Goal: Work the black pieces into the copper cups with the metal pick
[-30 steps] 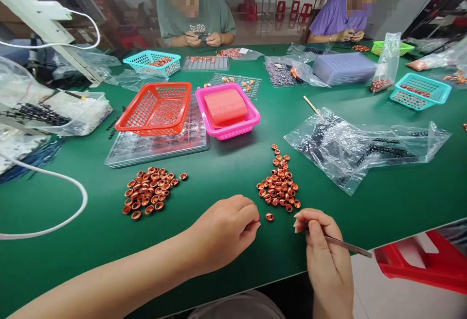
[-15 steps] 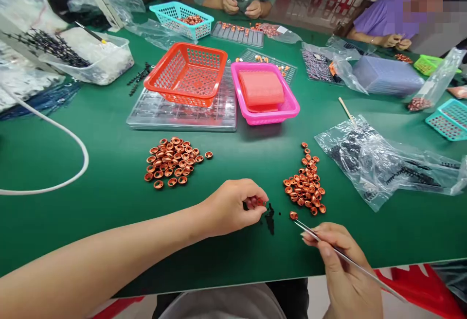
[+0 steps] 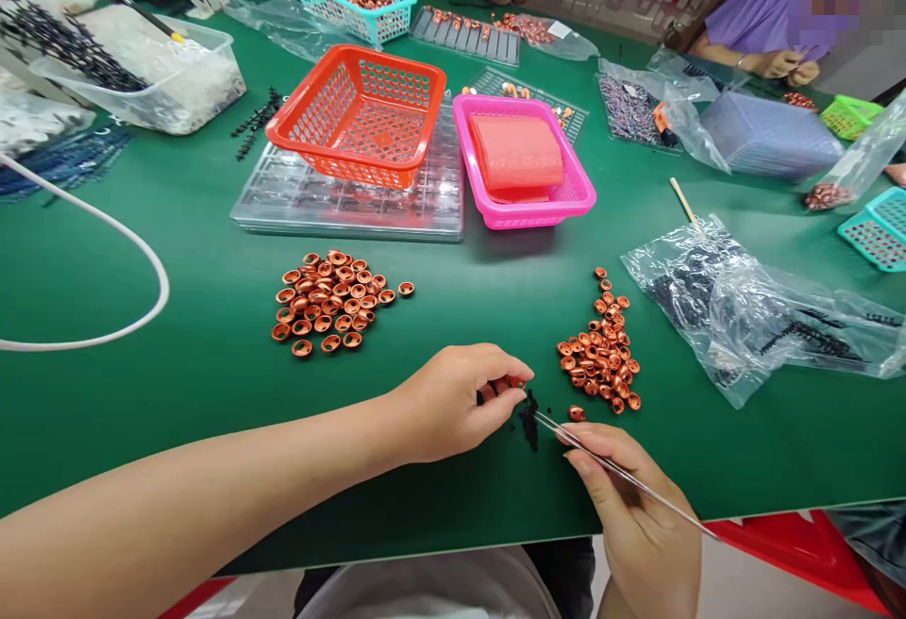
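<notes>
Spread wide and green, the counter (image 3: 176, 364) runs out in front of you, with people seated along its far side.

Your left hand (image 3: 463, 402) is curled, thumb and fingertips pinching a small coppery-red piece (image 3: 519, 382) that they mostly hide. Your right hand (image 3: 644, 515) comes in from 5 o'clock, closed on metal tweezers (image 3: 623, 474) whose points aim at 10 o'clock. Those points reach a little heap of black bits (image 3: 529, 426) just beside your left thumb; whether they grip one is too small to tell.

A lone copper-coloured bead (image 3: 577, 413) sits just past your right fingertips. At 1 o'clock from your hands lies a near pile of similar beads (image 3: 598, 359), trailing off toward 12; a second pile (image 3: 322, 303) is at 10 o'clock, beyond your left forearm. At 2 o'clock you have a crumpled clear bag (image 3: 708, 298) with black strips inside and a pale stick (image 3: 683, 199) at its far edge.

Farther off, near 12 o'clock, a pink basket (image 3: 488, 211) holds folded coral sheeting (image 3: 524, 152). At 11, an orange-red basket (image 3: 360, 169) rests on clear trays (image 3: 340, 213), with a turquoise basket (image 3: 386, 23) of coppery pieces beyond it. At 10 stands a clear tub (image 3: 134, 111) containing black strips.
</notes>
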`<action>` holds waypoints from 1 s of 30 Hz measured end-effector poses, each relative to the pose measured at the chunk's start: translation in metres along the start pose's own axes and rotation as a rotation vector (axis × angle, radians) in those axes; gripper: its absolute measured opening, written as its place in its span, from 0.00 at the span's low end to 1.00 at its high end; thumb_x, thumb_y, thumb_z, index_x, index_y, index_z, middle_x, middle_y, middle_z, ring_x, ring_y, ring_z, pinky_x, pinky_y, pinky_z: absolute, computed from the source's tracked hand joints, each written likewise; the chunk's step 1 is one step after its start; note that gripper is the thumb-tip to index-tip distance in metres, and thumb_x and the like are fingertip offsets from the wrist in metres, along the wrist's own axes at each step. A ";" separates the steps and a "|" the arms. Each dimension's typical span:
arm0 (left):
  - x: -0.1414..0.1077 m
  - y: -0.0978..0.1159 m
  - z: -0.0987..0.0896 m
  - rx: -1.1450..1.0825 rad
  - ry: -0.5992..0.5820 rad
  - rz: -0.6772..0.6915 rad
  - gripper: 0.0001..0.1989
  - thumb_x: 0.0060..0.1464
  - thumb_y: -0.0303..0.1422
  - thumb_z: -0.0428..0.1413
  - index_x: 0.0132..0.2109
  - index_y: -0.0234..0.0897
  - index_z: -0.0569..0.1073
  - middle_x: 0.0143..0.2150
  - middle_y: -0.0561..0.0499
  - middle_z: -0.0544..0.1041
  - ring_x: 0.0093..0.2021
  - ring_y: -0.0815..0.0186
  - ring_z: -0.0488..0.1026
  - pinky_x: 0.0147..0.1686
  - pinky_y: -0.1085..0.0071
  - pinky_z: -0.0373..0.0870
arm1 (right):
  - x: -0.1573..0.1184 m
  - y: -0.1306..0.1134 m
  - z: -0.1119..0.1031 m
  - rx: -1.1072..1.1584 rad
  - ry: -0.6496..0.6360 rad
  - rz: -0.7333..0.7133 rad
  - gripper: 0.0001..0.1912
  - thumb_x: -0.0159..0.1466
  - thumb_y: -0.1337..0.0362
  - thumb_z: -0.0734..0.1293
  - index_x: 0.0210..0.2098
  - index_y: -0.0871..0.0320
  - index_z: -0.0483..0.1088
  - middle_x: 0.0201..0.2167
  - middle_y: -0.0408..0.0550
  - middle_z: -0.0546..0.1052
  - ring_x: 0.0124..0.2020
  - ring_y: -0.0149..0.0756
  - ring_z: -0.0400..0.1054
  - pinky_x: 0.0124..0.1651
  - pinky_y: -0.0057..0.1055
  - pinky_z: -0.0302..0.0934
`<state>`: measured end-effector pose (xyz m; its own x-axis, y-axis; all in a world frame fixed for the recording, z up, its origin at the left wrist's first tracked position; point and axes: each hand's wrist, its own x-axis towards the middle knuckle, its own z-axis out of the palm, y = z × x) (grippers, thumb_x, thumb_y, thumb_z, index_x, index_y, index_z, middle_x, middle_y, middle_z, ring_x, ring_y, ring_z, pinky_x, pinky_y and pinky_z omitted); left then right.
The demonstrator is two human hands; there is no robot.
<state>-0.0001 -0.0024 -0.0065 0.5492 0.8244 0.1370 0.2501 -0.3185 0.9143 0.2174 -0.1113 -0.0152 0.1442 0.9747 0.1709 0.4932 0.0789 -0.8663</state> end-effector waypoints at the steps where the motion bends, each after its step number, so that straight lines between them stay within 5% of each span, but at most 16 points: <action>1: 0.000 0.000 0.000 0.006 -0.004 0.001 0.11 0.60 0.28 0.55 0.46 0.31 0.79 0.36 0.48 0.80 0.31 0.70 0.76 0.34 0.77 0.74 | -0.001 0.000 0.001 -0.033 0.011 0.005 0.08 0.65 0.65 0.70 0.43 0.50 0.78 0.42 0.44 0.83 0.46 0.38 0.79 0.48 0.31 0.75; 30: 0.002 0.005 -0.002 -0.020 -0.048 -0.109 0.07 0.60 0.29 0.54 0.43 0.35 0.75 0.34 0.52 0.78 0.31 0.70 0.73 0.33 0.75 0.71 | -0.003 0.004 0.010 -0.090 0.036 -0.033 0.06 0.65 0.66 0.70 0.42 0.52 0.77 0.40 0.46 0.82 0.44 0.40 0.77 0.49 0.37 0.71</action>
<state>0.0007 -0.0011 -0.0009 0.5570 0.8303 0.0183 0.2950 -0.2183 0.9302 0.2106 -0.1116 -0.0239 0.1564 0.9637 0.2162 0.5731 0.0898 -0.8146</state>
